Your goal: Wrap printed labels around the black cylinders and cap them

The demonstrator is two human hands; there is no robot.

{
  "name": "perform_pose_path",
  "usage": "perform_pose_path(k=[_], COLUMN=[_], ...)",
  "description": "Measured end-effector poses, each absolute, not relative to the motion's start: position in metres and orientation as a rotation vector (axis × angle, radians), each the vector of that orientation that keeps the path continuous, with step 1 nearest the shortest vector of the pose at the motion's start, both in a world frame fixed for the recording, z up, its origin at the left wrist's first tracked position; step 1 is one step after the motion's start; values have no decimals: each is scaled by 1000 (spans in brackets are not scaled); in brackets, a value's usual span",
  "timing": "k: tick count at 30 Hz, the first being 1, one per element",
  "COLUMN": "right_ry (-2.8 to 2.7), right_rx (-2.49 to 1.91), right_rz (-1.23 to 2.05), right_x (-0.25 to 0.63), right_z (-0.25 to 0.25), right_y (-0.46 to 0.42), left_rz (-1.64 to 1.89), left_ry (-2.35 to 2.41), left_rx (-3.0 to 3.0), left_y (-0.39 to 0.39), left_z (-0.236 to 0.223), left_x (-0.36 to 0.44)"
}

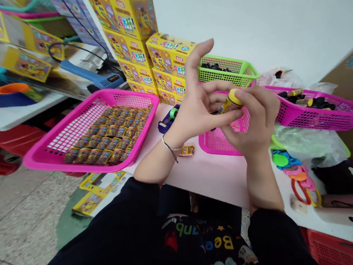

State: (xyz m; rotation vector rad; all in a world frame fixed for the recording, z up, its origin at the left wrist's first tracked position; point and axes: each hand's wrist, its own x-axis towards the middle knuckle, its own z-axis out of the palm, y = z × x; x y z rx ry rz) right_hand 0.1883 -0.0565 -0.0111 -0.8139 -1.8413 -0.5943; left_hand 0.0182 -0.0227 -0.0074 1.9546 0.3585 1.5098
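Note:
A small cup with a yellow lid [234, 97] and a printed yellow-brown wrapper is held up over the table between my two hands. My left hand [203, 91] grips its side with thumb and curled fingers, the index finger raised. From the right, my right hand [254, 118] closes its fingers on the lid end. Beneath them lies a pink basket [215, 146], partly hidden by the hands. A small printed wrapper piece [187, 150] rests on the table near my left wrist. To the left, a pink tray [35, 158] carries rows of similar wrapped cups [104, 142].
Stacked yellow boxes [125, 16] stand at the back. Behind my hands is a green basket [249, 73] of dark pieces; a pink basket [320, 118] with dark and yellow pieces is at right. A blue tape dispenser [166, 123] sits beside the tray. Hair ties [301, 191] lie at right.

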Motion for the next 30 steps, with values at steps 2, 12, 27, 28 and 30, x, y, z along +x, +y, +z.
perform_pose_path(k=[2, 12, 27, 28, 30], right_ry=[-1818, -1812, -1692, -1706, -1772], right_rx=[-694, -598, -497, -554, -678], right_rz=[-645, -517, -651, -647, -523], right_x=[186, 171, 183, 186, 190], right_z=[-17, -22, -47, -46, -46], right_y=[-53, -47, -35, -36, -40], left_rz=[1341, 924, 1222, 1160, 1118], left_ry=[424, 346, 591, 550, 457], left_rx=[1962, 1738, 1949, 1979, 2008], left_y=[-15, -22, -51, -51, -48], left_z=[-11, 0, 2, 2, 1], left_x=[19, 8, 18, 15, 12])
